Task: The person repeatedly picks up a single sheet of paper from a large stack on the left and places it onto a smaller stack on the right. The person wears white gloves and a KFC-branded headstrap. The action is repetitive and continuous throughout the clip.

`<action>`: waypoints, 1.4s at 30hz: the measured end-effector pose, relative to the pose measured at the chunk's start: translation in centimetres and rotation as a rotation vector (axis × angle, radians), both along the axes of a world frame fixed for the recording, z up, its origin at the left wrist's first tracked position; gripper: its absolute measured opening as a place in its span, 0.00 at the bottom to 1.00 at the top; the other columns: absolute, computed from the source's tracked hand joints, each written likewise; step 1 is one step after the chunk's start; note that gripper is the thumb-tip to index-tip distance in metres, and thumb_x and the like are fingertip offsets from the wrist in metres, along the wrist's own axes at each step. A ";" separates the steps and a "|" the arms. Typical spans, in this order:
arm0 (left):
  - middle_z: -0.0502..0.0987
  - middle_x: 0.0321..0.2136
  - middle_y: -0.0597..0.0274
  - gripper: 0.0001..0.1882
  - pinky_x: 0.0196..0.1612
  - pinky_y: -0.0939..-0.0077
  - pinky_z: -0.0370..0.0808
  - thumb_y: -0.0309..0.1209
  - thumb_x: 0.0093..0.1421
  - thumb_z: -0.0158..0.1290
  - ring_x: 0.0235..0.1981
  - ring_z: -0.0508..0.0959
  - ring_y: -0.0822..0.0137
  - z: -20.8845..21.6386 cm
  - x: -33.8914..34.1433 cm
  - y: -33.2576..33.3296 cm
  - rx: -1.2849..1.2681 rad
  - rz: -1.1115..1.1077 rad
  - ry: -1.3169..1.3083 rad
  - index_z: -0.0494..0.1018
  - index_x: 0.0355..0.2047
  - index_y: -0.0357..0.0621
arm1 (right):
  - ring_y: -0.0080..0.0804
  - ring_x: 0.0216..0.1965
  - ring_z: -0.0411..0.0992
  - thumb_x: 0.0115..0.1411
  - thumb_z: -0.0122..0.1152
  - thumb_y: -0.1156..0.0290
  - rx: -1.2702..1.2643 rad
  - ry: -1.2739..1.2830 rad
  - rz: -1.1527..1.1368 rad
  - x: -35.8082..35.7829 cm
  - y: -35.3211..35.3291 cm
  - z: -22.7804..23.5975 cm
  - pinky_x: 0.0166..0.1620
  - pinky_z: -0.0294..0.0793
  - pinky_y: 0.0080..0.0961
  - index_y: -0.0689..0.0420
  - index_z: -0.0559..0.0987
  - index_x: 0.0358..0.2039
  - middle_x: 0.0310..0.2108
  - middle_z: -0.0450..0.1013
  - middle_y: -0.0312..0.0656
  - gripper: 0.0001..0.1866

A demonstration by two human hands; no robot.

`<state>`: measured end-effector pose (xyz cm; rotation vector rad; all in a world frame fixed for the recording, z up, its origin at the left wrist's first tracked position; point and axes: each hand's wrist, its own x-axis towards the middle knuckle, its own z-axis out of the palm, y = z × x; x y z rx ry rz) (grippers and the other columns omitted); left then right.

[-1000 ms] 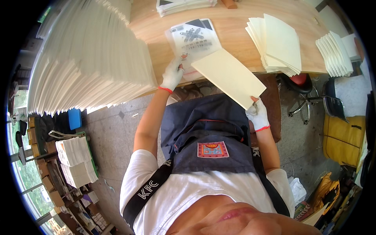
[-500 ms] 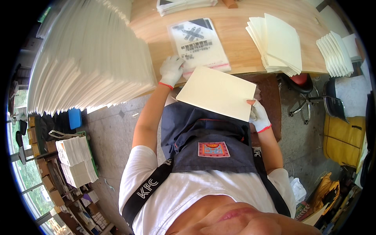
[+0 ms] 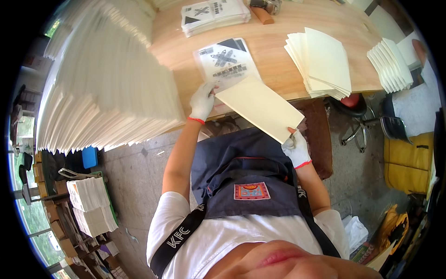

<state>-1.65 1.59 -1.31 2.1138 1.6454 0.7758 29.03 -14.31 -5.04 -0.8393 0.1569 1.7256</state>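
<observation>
My right hand [image 3: 296,148], in a white glove with a red cuff, grips the near right corner of a cream paper pad [image 3: 260,107], thumb on top. The pad is tilted, and its far end lies over the lower part of a clear plastic bag [image 3: 227,60] with a dark pencil print. Whether that end is inside the bag or on top of it, I cannot tell. My left hand [image 3: 202,100], gloved alike, has its fingertips pinched at the bag's left edge, beside the pad's left corner. The bag lies on a small pile of similar bags.
A tall stack of white sheets [image 3: 107,93] fills the table's left side. More printed bags [image 3: 216,16] lie at the back, near a brown block [image 3: 262,15]. Fanned cream pads [image 3: 320,63] and a smaller stack [image 3: 390,65] stand on the right. An office chair [image 3: 357,111] is beyond the table edge.
The pad has turned clockwise and its far end has moved over the bag. My left hand has closed at the bag's edge. The whole view has shifted, with more of the table's back showing.
</observation>
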 end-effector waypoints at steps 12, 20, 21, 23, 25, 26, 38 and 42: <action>0.72 0.30 0.61 0.16 0.28 0.76 0.70 0.16 0.50 0.45 0.25 0.72 0.66 0.0 2.2 -3.0 0.404 -0.043 -0.293 0.71 0.39 0.44 | 0.23 0.36 0.71 0.57 0.49 0.74 0.240 -0.252 -0.112 -2.7 -1.1 2.4 0.31 0.72 0.14 0.60 0.65 0.51 0.42 0.69 0.38 0.19; 0.72 0.32 0.64 0.15 0.30 0.82 0.69 0.18 0.53 0.47 0.27 0.70 0.76 -2.8 5.5 -7.9 0.221 0.419 -0.783 0.70 0.42 0.42 | 0.25 0.42 0.69 0.58 0.47 0.75 0.197 -0.259 -0.096 -2.8 -3.6 5.1 0.42 0.71 0.19 0.61 0.65 0.51 0.44 0.68 0.38 0.19; 0.72 0.32 0.64 0.15 0.31 0.83 0.69 0.18 0.53 0.47 0.27 0.71 0.76 -3.2 5.4 -8.3 0.311 0.327 -0.659 0.69 0.42 0.41 | 0.25 0.41 0.69 0.58 0.47 0.75 0.212 -0.254 -0.077 -2.8 -3.9 4.8 0.40 0.72 0.18 0.60 0.65 0.52 0.43 0.68 0.38 0.19; 0.72 0.31 0.63 0.14 0.32 0.85 0.70 0.17 0.55 0.46 0.29 0.72 0.76 -4.2 5.1 -8.7 0.479 0.139 -0.406 0.68 0.43 0.40 | 0.23 0.37 0.70 0.59 0.47 0.74 0.218 -0.262 -0.063 -3.0 -4.0 4.2 0.35 0.72 0.15 0.60 0.65 0.51 0.42 0.69 0.37 0.19; 0.71 0.38 0.60 0.22 0.36 0.81 0.73 0.17 0.54 0.49 0.34 0.73 0.73 -3.4 5.1 -9.2 0.358 0.101 -0.493 0.60 0.49 0.41 | 0.21 0.32 0.70 0.60 0.47 0.74 0.175 -0.300 -0.108 -3.6 -3.5 4.2 0.28 0.70 0.12 0.59 0.65 0.51 0.40 0.69 0.36 0.18; 0.70 0.40 0.59 0.24 0.38 0.79 0.73 0.18 0.54 0.49 0.35 0.73 0.71 -3.6 5.8 -10.1 0.082 0.209 -0.789 0.58 0.51 0.41 | 0.19 0.29 0.70 0.60 0.46 0.73 0.142 -0.328 -0.144 -3.9 -3.4 4.2 0.24 0.69 0.11 0.59 0.66 0.50 0.38 0.70 0.35 0.17; 0.72 0.38 0.58 0.19 0.41 0.75 0.74 0.23 0.57 0.48 0.38 0.73 0.67 -12.4 10.4 -9.7 -0.454 0.112 -1.415 0.61 0.49 0.37 | 0.22 0.15 0.67 0.62 0.46 0.68 0.216 -0.331 0.089 -5.0 -5.6 6.1 0.14 0.61 0.17 0.56 0.66 0.41 0.24 0.70 0.36 0.09; 0.72 0.38 0.58 0.16 0.40 0.75 0.74 0.24 0.58 0.47 0.38 0.74 0.67 -13.7 11.9 -8.6 -0.439 0.193 -1.450 0.62 0.48 0.37 | 0.22 0.14 0.66 0.62 0.46 0.68 0.210 -0.315 0.060 -5.6 -5.5 5.9 0.14 0.61 0.18 0.57 0.67 0.41 0.23 0.70 0.37 0.09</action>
